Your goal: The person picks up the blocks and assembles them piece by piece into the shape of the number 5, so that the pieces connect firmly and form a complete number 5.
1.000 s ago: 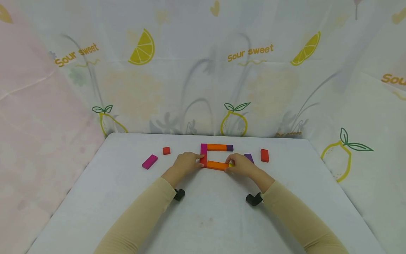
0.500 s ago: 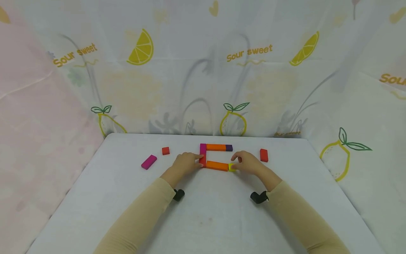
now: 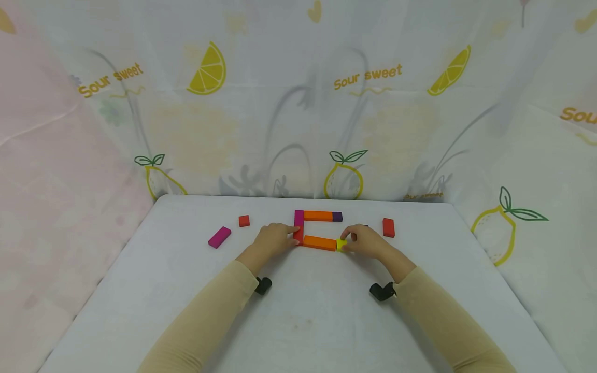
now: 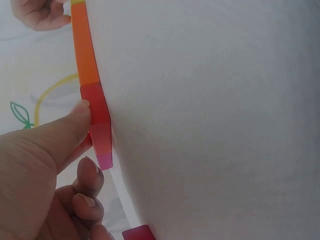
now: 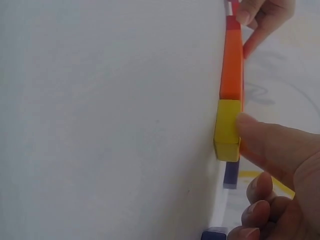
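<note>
Several coloured blocks form an open-sided frame on the white table. My left hand (image 3: 272, 239) pinches the red block (image 4: 95, 105) at the frame's left side with thumb and index finger. A magenta block (image 3: 299, 217) continues that side toward the back. From the red block a long orange block (image 3: 319, 243) runs right to a small yellow block (image 5: 228, 122). My right hand (image 3: 366, 241) pinches the yellow block between thumb and index finger, its other fingers curled. Along the back, another orange block (image 3: 318, 216) ends at a small purple block (image 3: 337, 216).
Left of the frame lie a loose magenta block (image 3: 219, 237) and a small red cube (image 3: 244, 221). To the right is another red block (image 3: 388, 228). A dark purple block (image 5: 214, 234) is mostly hidden behind my right hand. A lemon-print cloth (image 3: 275, 114) hangs behind the table.
My right hand has shifted right from the orange block's end, exposing more of the yellow block and covering the loose purple block. My left hand stays on the red block.
</note>
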Available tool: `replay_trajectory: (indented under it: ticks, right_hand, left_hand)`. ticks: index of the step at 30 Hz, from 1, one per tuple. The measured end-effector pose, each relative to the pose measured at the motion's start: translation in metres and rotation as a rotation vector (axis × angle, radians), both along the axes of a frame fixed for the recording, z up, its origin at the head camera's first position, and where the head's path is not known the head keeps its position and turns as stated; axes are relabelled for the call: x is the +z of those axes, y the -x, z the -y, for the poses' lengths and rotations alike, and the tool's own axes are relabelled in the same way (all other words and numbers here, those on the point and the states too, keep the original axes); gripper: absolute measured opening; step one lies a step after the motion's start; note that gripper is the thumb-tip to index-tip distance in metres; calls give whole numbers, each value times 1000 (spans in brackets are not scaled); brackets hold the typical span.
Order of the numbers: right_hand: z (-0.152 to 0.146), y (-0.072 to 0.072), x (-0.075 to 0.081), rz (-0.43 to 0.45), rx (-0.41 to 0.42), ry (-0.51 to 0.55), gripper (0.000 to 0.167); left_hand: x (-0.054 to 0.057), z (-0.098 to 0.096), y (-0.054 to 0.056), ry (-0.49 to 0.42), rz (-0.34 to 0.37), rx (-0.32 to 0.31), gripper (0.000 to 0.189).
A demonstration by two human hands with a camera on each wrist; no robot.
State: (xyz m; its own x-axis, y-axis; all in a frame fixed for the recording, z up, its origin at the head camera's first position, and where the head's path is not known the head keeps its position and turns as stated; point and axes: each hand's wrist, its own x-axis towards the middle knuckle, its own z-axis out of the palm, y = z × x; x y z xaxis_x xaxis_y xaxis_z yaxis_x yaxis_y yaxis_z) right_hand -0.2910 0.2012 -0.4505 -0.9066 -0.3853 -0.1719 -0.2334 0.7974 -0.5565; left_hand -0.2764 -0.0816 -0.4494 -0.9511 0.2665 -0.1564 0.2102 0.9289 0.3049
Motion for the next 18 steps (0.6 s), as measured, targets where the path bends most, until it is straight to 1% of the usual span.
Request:
replay_trajectory:
  ticks: [7,18]
  right_hand:
    - [-1,1,-2,5,2,3,23]
    - [0,-2,0,17,4,-1,21]
  left_hand:
    - [0,0,1,2,12,9,52]
    - [-1,0,0,2,-6,4,52]
